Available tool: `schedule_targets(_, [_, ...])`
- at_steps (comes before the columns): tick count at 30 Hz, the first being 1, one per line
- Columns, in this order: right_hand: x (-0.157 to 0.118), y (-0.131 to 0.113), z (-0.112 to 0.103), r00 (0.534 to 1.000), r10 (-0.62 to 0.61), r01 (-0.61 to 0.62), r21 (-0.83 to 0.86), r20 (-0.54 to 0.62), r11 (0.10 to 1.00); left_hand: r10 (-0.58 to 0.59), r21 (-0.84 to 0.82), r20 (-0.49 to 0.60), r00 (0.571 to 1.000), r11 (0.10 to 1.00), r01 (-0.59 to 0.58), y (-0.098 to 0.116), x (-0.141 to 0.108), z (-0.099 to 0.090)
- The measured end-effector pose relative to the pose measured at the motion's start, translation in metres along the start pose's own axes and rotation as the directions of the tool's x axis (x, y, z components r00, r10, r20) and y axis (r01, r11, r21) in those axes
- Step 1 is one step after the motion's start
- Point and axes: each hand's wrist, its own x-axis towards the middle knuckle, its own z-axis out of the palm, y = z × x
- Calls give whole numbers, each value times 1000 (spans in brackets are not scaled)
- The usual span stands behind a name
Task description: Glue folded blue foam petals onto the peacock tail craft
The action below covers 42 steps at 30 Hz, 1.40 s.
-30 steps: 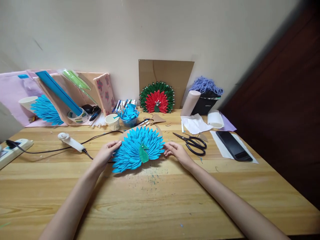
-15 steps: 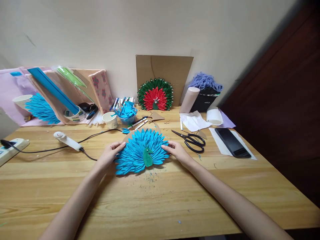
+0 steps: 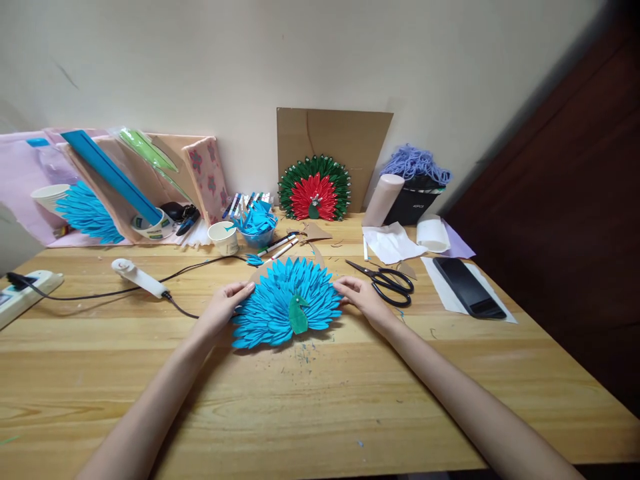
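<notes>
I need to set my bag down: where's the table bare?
Left: wood bordered by the corded tool and left forearm. Right: mostly bare wood between right forearm and phone. Between the forearms, scraps lie in front of the blue peacock. Crowded: the back, pink organizer to yarn.

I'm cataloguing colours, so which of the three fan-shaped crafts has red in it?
The green-edged fan in front of the brown board: its centre is red. The front fan and far-left fan show blue feathers instead.
</notes>
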Motion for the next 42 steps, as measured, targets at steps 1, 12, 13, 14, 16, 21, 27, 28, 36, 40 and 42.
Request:
schedule_targets(1, [-1, 0, 1, 1000, -5, 6, -17, 12, 1000, 9, -15, 17, 1000, 1000, -9, 0, 0, 1])
schedule_targets(12, [-2, -4, 4, 997, -50, 43, -109, -65, 993, 11, -76, 89, 996, 997, -5, -5, 1, 10])
schedule_targets(13, [-2, -5, 4, 997, -52, 46, -106, -53, 993, 20, -75, 92, 996, 997, -13, -5, 0, 10])
schedule_targets(14, [-3, -5, 5, 998, -47, 42, -98, -40, 994, 26, -69, 86, 996, 997, -20, -5, 0, 11])
schedule_targets(16, [-4, -5, 5, 999, -19, 17, -72, -26, 997, 21, -58, 55, 998, 998, -18, -6, 0, 12])
schedule_targets(21, [-1, 0, -3, 997, 37, -34, 56, -68, 998, -48, -229, 85, 995, 971, 66, -8, 2, 13])
schedule_targets(27, [3, 0, -15, 982, 64, -28, 197, -178, 980, -31, -252, 255, 966, 963, 98, -13, 1, 12])
schedule_targets(28, [3, -1, -16, 981, 59, -19, 214, -185, 977, -21, -238, 267, 963, 967, 87, -14, 1, 12])
schedule_targets(36, [6, -5, -35, 968, 33, 20, 208, -248, 978, 36, -183, -33, 999, 982, -42, -11, 9, 2])
schedule_targets(40, [12, -6, -69, 912, -7, 102, 211, -410, 972, 158, -88, -243, 957, 979, -184, -15, 13, -13])
schedule_targets(42, [14, -7, -88, 870, 1, 134, 238, -492, 962, 298, 79, -344, 891, 954, -288, -17, 13, -17])
